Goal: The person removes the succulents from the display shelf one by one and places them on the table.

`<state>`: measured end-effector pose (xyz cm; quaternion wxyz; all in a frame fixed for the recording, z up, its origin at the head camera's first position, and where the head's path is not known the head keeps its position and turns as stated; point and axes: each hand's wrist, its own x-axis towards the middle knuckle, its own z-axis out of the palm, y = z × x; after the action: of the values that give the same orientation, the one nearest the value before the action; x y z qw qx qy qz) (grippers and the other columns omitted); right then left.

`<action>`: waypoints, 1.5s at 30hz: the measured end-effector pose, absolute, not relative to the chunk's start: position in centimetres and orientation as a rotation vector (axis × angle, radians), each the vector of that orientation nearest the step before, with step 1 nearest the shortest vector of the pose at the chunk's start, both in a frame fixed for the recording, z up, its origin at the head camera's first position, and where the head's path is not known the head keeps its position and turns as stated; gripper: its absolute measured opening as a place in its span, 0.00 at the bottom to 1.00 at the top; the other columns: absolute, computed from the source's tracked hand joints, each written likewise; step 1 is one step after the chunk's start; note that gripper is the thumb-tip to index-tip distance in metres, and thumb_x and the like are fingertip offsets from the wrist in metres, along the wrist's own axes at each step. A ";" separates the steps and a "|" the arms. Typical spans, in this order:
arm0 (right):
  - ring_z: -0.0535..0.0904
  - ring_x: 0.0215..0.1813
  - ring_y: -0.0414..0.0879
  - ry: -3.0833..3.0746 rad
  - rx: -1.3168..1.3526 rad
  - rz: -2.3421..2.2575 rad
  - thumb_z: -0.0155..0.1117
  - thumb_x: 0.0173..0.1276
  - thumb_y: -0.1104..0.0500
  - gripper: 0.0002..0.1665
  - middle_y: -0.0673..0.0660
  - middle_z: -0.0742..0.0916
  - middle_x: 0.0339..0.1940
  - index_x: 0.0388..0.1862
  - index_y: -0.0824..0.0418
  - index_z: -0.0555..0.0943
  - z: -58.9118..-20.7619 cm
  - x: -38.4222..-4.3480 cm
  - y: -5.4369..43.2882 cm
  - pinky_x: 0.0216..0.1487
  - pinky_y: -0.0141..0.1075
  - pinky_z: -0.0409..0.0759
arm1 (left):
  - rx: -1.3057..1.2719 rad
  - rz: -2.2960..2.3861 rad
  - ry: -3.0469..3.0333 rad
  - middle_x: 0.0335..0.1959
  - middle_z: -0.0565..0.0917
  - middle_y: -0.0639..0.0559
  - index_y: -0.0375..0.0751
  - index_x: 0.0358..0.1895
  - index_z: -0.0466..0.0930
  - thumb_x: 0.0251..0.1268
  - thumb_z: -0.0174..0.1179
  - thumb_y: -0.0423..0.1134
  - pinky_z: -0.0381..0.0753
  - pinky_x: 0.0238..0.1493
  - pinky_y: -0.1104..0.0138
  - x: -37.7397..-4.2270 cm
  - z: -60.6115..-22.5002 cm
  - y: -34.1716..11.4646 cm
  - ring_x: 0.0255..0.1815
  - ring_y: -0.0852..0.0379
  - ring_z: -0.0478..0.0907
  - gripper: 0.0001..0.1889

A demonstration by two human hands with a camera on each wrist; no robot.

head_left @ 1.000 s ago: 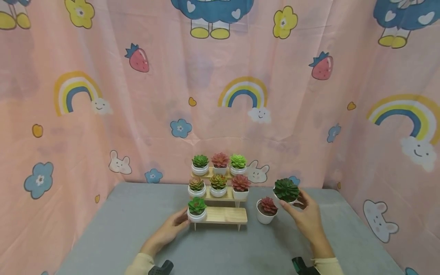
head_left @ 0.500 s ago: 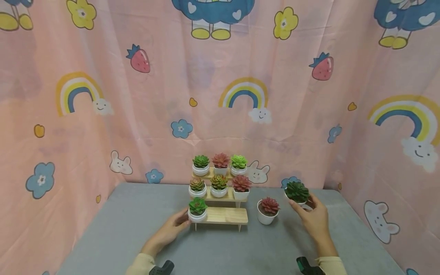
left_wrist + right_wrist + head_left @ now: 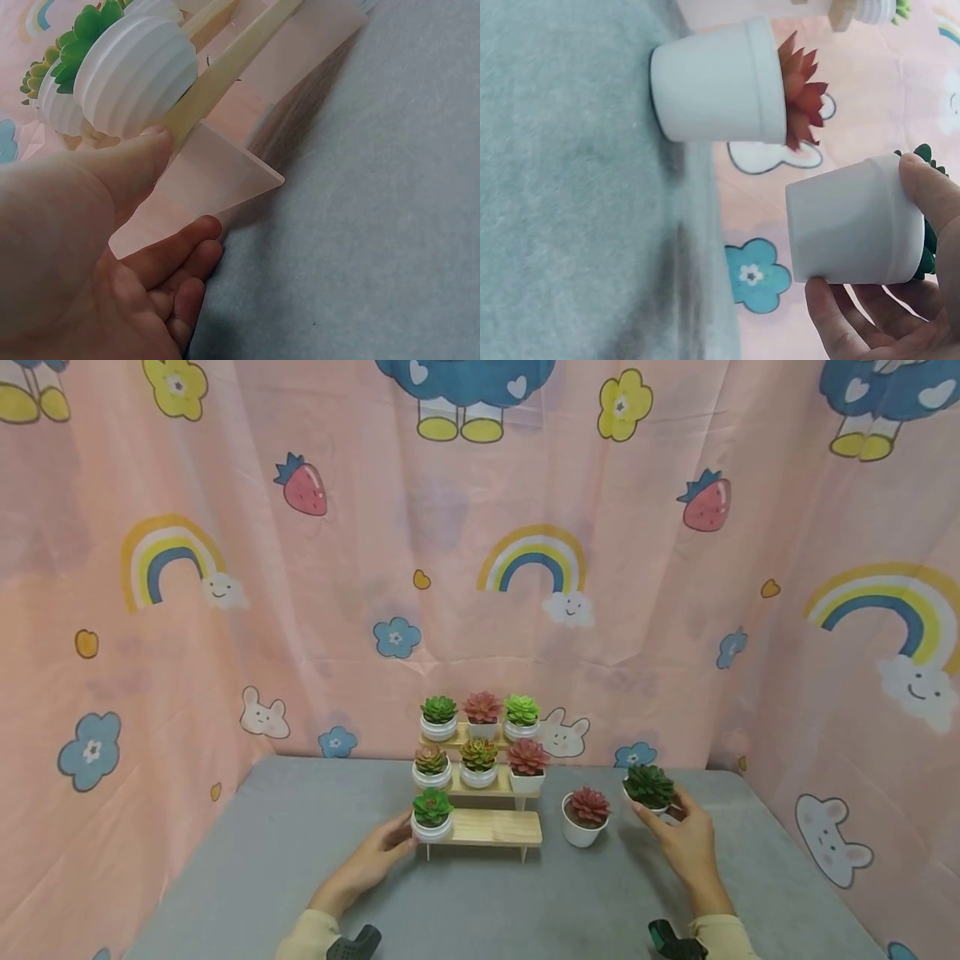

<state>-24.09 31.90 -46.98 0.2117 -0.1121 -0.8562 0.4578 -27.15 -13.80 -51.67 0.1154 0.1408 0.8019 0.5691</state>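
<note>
My right hand [image 3: 686, 843] holds a white pot with a dark green succulent [image 3: 649, 786] between thumb and fingers. The right wrist view shows this white pot [image 3: 855, 225] tilted and raised off the table. My left hand [image 3: 375, 856] is at the left end of a tiered wooden plant stand [image 3: 495, 828]. Its thumb touches the plank's end beside a ribbed white pot [image 3: 139, 75], and its loosely bent fingers lie by the translucent leg [image 3: 217, 169]. A bright green succulent [image 3: 432, 808] grows from that ribbed pot. A red succulent in a white pot [image 3: 585, 818] stands between the stand and my right hand.
Several potted succulents fill the stand's upper tiers, including a reddish one [image 3: 528, 762] on the middle tier and a light green one [image 3: 521, 714] on top. The grey table [image 3: 510, 914] meets a pink printed curtain [image 3: 337, 610] at the back.
My right hand has moved right with the dark green succulent, away from the red one, then stayed nearly still. The left hand and stand have kept their places.
</note>
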 end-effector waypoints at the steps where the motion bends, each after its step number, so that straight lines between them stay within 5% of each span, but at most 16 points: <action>1: 0.76 0.64 0.67 -2.395 -0.315 1.265 0.72 0.68 0.52 0.44 0.74 0.76 0.69 0.75 0.70 0.65 -47.1 -24.1 32.0 0.38 0.15 0.70 | 0.419 1.664 2.357 0.75 0.68 0.32 0.43 0.79 0.58 0.77 0.55 0.47 0.69 0.71 0.38 -27.2 -51.6 -13.8 0.75 0.29 0.65 0.33; 7: 0.78 0.64 0.69 -2.488 -0.296 1.236 0.71 0.69 0.51 0.45 0.75 0.75 0.69 0.76 0.71 0.64 -47.7 -24.3 32.5 0.50 0.42 0.85 | 0.405 1.656 2.355 0.75 0.68 0.31 0.43 0.80 0.58 0.77 0.55 0.49 0.67 0.71 0.37 -27.1 -51.6 -13.8 0.75 0.28 0.65 0.34; 12: 0.75 0.67 0.72 -2.559 -0.277 1.266 0.69 0.70 0.48 0.49 0.77 0.72 0.71 0.78 0.71 0.59 -48.2 -24.5 32.8 0.56 0.50 0.85 | 0.408 1.658 2.350 0.74 0.68 0.31 0.43 0.80 0.58 0.77 0.55 0.49 0.67 0.71 0.37 -27.0 -51.7 -13.9 0.74 0.28 0.65 0.34; 33: 0.73 0.69 0.73 -2.714 -0.201 1.268 0.69 0.70 0.51 0.49 0.80 0.70 0.71 0.75 0.78 0.58 -49.7 -25.3 33.4 0.65 0.57 0.78 | 0.395 1.667 2.350 0.75 0.69 0.34 0.47 0.79 0.60 0.77 0.56 0.47 0.65 0.73 0.37 -27.3 -51.8 -13.8 0.75 0.31 0.65 0.32; 45: 0.77 0.64 0.73 -2.743 -0.205 1.315 0.68 0.71 0.52 0.49 0.81 0.71 0.69 0.76 0.76 0.56 -49.8 -25.2 33.7 0.52 0.47 0.86 | 0.405 1.678 2.359 0.74 0.69 0.33 0.44 0.79 0.59 0.78 0.55 0.44 0.67 0.73 0.38 -26.9 -51.6 -13.8 0.75 0.31 0.66 0.32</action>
<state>-25.20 33.67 -49.77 0.0462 -0.0673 -0.8988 0.4308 -26.87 -13.80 -51.61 0.1090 0.1378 0.8022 0.5705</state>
